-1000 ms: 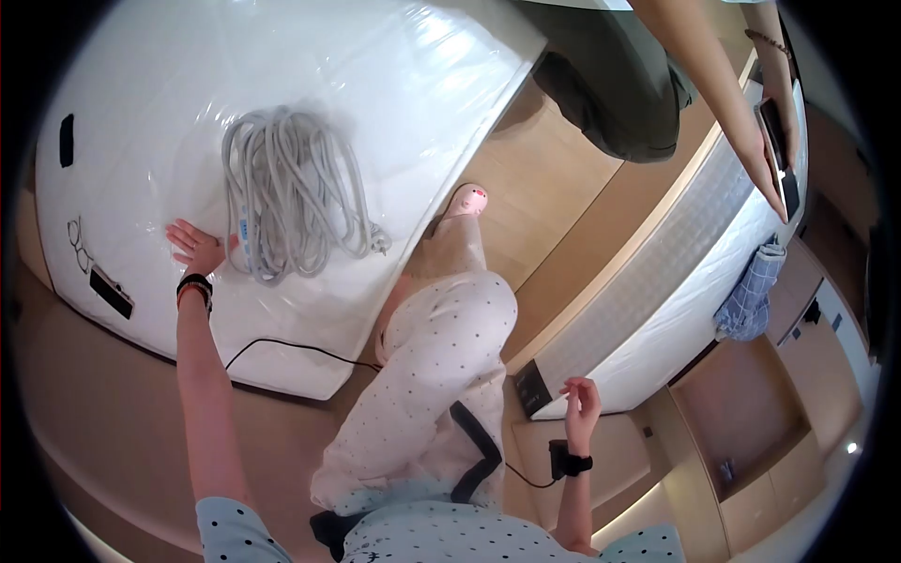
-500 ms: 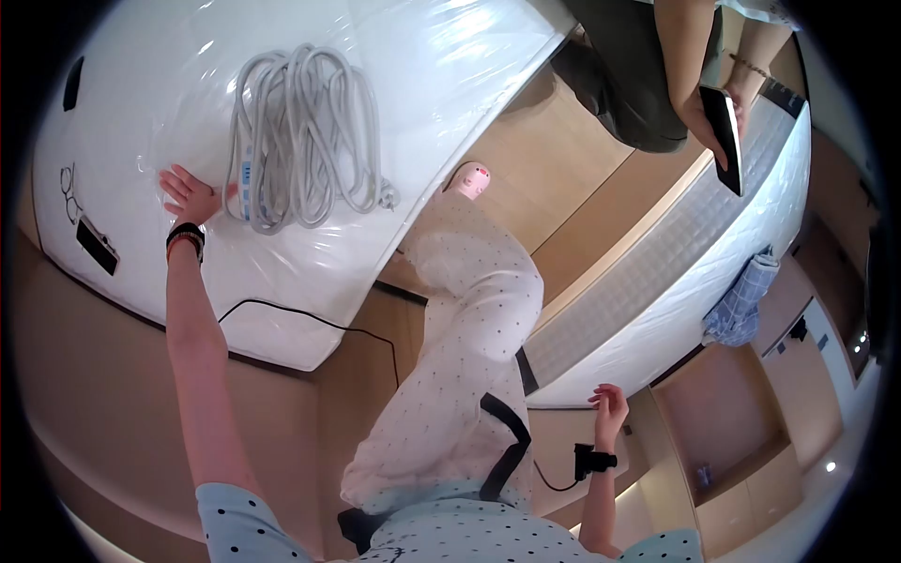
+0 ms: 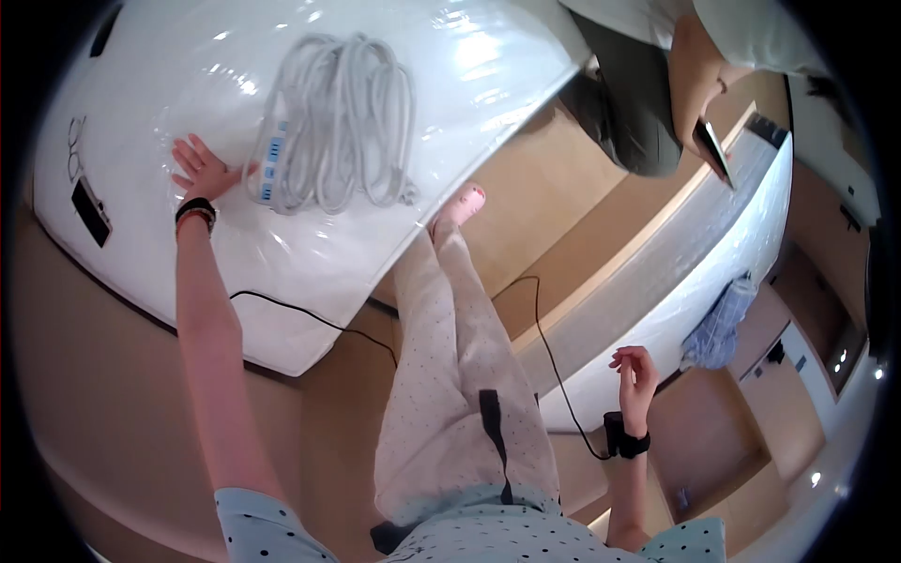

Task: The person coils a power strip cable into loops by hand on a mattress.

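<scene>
In the head view, which is the only one, the left hand [image 3: 208, 174] lies on the wrapped mattress [image 3: 282, 281], with its palm down and its fingers spread; it grips nothing. The cable [image 3: 352, 122] rests on the same mattress, in long loose loops just beside this hand, and the strip [image 3: 272, 155] with blue marks lies along its near side. The thumb points to the strip, but whether they touch I cannot tell. For a good support here, in my judgement, the palm should lie flat and the weight should go straight down, because the film looks smooth and could let the hand slide. The thumb is better held a little off the loops, so that they are not pushed out of their bundle. The left arm is nearly straight and reaches forward from the shoulder. The right hand [image 3: 635, 380] is raised at the person's side, well apart from the cable; its fingers are loosely bent, not clenched, and I see nothing in them. From the device [image 3: 624, 436] on this wrist hangs a thin wire [image 3: 568, 380], so I think the right arm should move gently, with the wire free of the legs.
</scene>
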Demonstrator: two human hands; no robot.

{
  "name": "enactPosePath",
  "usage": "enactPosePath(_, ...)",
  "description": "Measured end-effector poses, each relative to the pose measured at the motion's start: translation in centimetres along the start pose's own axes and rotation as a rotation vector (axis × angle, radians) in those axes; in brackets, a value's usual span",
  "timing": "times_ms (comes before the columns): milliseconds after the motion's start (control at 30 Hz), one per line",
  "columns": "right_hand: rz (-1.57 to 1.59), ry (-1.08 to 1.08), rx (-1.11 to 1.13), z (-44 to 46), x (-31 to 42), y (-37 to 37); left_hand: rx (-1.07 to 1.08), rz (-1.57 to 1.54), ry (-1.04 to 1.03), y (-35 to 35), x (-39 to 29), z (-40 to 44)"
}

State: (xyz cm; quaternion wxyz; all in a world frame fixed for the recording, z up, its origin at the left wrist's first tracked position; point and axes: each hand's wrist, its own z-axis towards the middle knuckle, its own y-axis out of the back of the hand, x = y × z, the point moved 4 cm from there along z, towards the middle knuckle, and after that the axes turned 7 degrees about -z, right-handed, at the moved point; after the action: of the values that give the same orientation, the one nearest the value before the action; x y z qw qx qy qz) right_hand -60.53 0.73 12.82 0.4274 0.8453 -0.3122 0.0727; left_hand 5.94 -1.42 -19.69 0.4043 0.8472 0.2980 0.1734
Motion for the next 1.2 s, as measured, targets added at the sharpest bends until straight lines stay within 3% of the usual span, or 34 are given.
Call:
enactPosePath(100,0.052,0.116,0.028,2.1,5.5,-2.4,-0.109,0.02,-0.018,1.2,-1.1,-1.9)
enactPosePath(133,0.11,0.113,0.05,2.5,7.0,-3.8,-0.277,0.024,-0.115,1.7,-1.1,-2.9)
enactPosePath(200,0.159,0.226,0.16,3.5,9.1,-6.7,-0.475,-0.219,-0.26,3.4,-0.9,-6.3)
enactPosePath(300,0.101,0.406,0.268,5.4,14.5,-12.6,-0.573,-0.406,-0.317,5.4,3.0,-15.6)
enactPosePath(433,-0.088,0.543,0.342,10.3,18.1,-19.1,-0.356,-0.452,-0.031,-3.7,11.8,-25.4)
enactPosePath(500,-0.163,0.433,0.23,13.9,20.9,-22.8,-0.203,-0.517,0.126,-9.7,14.6,-31.7)
enactPosePath(533,-0.17,0.265,0.254,15.4,22.8,-24.6,-0.131,-0.361,0.283,-13.3,14.9,-35.2)
enactPosePath(567,-0.047,0.235,0.355,17.0,24.6,-26.4,0.099,-0.254,0.338,-14.1,14.1,-38.5)
enactPosePath(600,0.06,0.218,0.405,15.7,28.2,-27.0,0.329,-0.45,0.424,-15.0,13.3,-40.9)
enactPosePath(633,0.084,0.212,0.421,17.5,28.5,-29.5,0.371,-0.535,0.387,-16.9,12.1,-43.8)
enactPosePath(700,-0.183,0.07,0.24,18.5,29.9,-32.9,0.591,-0.747,0.52,-20.2,9.6,-50.0)
enactPosePath(733,-0.407,-0.03,0.008,16.3,31.6,-33.6,0.261,-0.909,0.523,-20.9,7.5,-53.5)
enactPosePath(800,-0.568,-0.098,-0.261,15.4,31.2,-35.9,0.508,-1.115,0.74,-26.1,3.6,-61.0)
enactPosePath(933,-0.5,0.01,-0.177,17.0,30.0,-35.7,1.003,-1.646,1.006,-28.6,-5.6,-72.5)
enactPosePath(1000,-0.453,0.134,-0.112,16.9,28.6,-33.2,1.162,-1.553,0.526,-32.0,-8.4,-73.6)
enactPosePath(1033,-0.411,0.188,-0.083,17.6,27.6,-32.6,1.139,-1.505,0.44,-31.0,-8.8,-72.4)
enactPosePath(1100,-0.395,0.331,-0.121,20.2,25.7,-32.7,0.884,-1.432,0.543,-28.0,-7.4,-67.9)
enactPosePath(1200,-0.067,0.401,0.167,26.3,21.9,-33.8,0.347,-1.375,0.769,-17.4,-3.3,-59.0)
